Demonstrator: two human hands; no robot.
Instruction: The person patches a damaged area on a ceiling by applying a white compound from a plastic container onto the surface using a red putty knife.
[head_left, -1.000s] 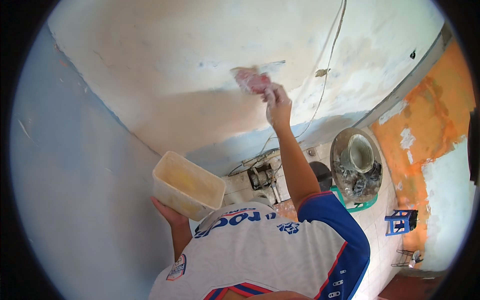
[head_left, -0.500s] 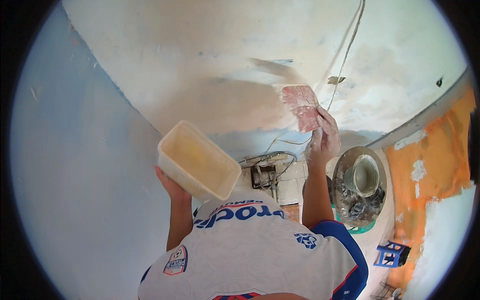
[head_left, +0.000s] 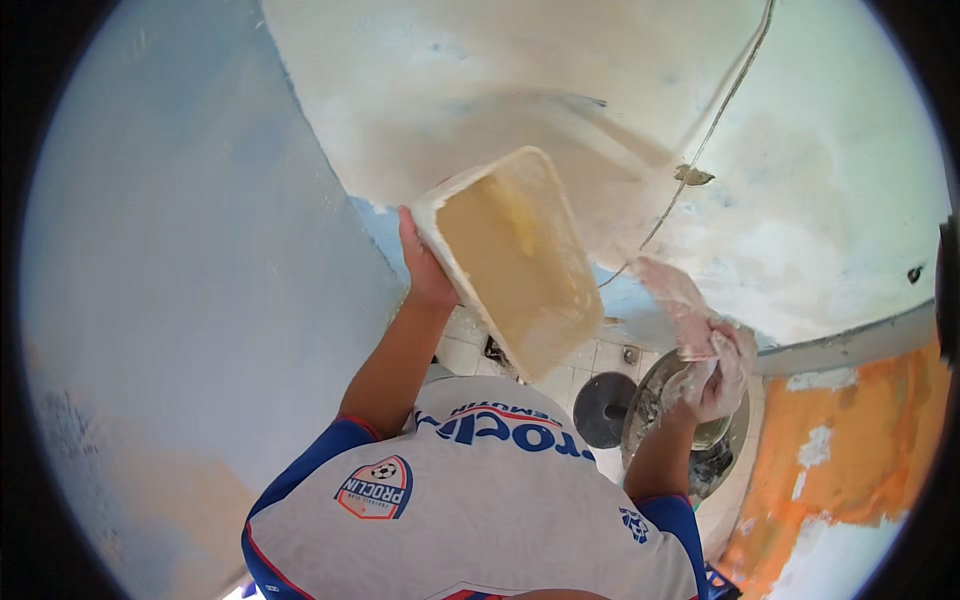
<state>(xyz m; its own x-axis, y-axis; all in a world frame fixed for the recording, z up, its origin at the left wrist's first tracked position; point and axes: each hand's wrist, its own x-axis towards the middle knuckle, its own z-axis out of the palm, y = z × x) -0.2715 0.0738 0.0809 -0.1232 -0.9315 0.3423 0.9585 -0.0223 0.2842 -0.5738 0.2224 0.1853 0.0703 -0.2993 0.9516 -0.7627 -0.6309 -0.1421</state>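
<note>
My left hand (head_left: 428,268) grips the left side of a white rectangular plastic tub (head_left: 566,330). The tub is tilted, and its inside looks pale yellow-beige; whether that is liquid or the bare bottom I cannot tell. My right hand (head_left: 722,372), coated in white paste, is closed on a limp pinkish sheet (head_left: 672,292) smeared with white, its free end reaching up and left toward the tub. Its material is not clear. Behind the right hand and forearm stands a round grey basin (head_left: 640,405), largely covered by them.
Ahead rises a patchy whitish wall (head_left: 480,90) with a hanging cable (head_left: 715,120) and a small hole (head_left: 694,175). A bluish wall (head_left: 190,230) stands at the left. An orange, peeling surface (head_left: 850,430) lies at the right. A dark round object (head_left: 603,408) sits on the tiled floor.
The tub has moved up and right, nearer the middle. My right hand has drawn down and right, taking the pinkish sheet away from the wall. The whole view has shifted.
</note>
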